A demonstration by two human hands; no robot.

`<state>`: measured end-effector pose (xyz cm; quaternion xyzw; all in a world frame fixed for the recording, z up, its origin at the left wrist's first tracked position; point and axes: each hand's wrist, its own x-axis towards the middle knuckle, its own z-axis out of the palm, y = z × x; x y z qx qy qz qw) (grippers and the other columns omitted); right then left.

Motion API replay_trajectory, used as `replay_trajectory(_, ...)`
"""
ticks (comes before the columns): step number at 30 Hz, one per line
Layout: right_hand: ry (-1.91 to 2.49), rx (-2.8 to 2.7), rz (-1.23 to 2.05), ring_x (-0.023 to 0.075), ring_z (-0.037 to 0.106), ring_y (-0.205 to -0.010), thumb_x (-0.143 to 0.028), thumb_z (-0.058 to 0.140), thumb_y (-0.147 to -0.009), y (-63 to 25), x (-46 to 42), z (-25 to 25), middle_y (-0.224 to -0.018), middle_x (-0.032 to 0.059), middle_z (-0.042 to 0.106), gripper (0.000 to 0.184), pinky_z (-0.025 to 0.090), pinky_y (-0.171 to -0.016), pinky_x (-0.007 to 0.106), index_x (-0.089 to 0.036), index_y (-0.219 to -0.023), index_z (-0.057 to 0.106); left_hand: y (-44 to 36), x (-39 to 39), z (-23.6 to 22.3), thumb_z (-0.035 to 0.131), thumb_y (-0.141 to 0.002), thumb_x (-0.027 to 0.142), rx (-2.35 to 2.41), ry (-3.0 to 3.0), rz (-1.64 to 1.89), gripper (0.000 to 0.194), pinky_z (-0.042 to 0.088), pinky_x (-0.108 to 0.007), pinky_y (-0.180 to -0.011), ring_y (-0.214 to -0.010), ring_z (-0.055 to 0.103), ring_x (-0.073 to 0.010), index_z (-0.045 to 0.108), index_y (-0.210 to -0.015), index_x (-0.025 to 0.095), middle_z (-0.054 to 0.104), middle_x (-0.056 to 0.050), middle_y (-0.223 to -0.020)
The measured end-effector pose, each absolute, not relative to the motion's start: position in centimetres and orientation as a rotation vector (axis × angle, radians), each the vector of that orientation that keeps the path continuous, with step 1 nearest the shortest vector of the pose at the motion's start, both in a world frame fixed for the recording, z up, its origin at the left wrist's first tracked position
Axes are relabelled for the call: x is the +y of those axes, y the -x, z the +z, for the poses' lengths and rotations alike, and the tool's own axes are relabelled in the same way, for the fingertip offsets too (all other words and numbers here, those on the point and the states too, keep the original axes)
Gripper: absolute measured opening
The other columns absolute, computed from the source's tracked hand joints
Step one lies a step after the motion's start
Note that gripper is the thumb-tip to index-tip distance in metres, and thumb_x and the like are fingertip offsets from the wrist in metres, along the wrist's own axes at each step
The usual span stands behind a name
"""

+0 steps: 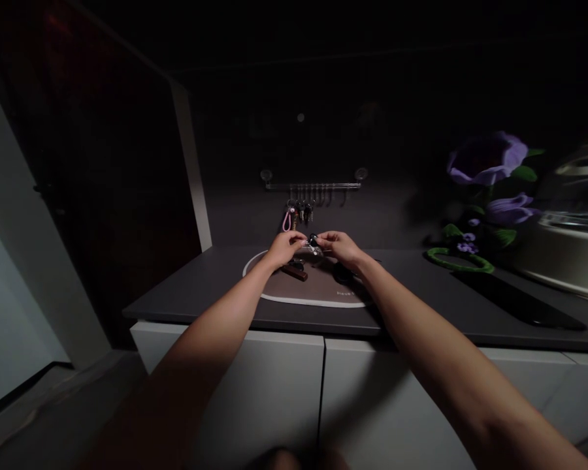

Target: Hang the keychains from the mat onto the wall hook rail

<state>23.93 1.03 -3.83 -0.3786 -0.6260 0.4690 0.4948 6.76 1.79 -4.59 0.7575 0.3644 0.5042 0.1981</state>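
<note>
Over the mat, both my hands meet with their fingertips close together. My left hand pinches the left side of a small, shiny item, perhaps a bunch of keys, too small to name surely. At its right, my right hand closes thumb and fingers on the black part of the same bunch. A brown oblong object lies on the mat below my left hand. Beside my right wrist rests a dark round thing, partly hidden by the arm.
On the back wall a clear hook rail carries several keys and a pink loop. To the right stand purple flowers, a green ring, a flat black slab and a large pale domed container. A dark door is at left.
</note>
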Motion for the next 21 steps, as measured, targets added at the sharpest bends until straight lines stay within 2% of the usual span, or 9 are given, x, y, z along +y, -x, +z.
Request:
replay_trajectory(8,0.793,-1.372,1.249,0.0072,0.055,-0.054,-0.02,0.07,-0.064,-23.1,0.8,-3.8,-0.062,-0.0018,0.061,0.016,0.046,-0.057,0.021,-0.016,-0.075,0.06,-6.5,1.8,-4.5,0.06,-0.071,0.032,0.861,-1.97,1.404,0.025,0.042,-0.028,-0.075,-0.078,0.057,-0.014,0.063,-0.086,0.011,0.065,-0.007,-0.085)
replay_trajectory(14,0.738,-1.312,1.315,0.0089,0.058,-0.056,-0.019,0.07,-0.064,-22.8,0.4,-3.7,-0.063,-0.0002,0.062,0.016,0.048,-0.058,0.022,-0.016,-0.076,0.061,-6.6,2.0,-4.6,0.068,-0.063,0.026,0.764,-1.836,1.375,0.03,0.042,-0.029,-0.078,-0.08,0.057,-0.0139,0.061,-0.089,0.012,0.065,-0.007,-0.088)
replay_trajectory(21,0.731,-1.306,1.316,0.0094,0.058,-0.058,-0.018,0.069,-0.065,-22.7,0.2,-3.7,-0.065,0.0005,0.063,0.016,0.047,-0.059,0.023,-0.016,-0.077,0.06,-6.5,1.8,-4.4,0.064,-0.066,0.025,0.82,-1.904,1.435,0.022,0.042,-0.028,-0.075,-0.075,0.057,-0.0134,0.062,-0.083,0.012,0.065,-0.005,-0.082)
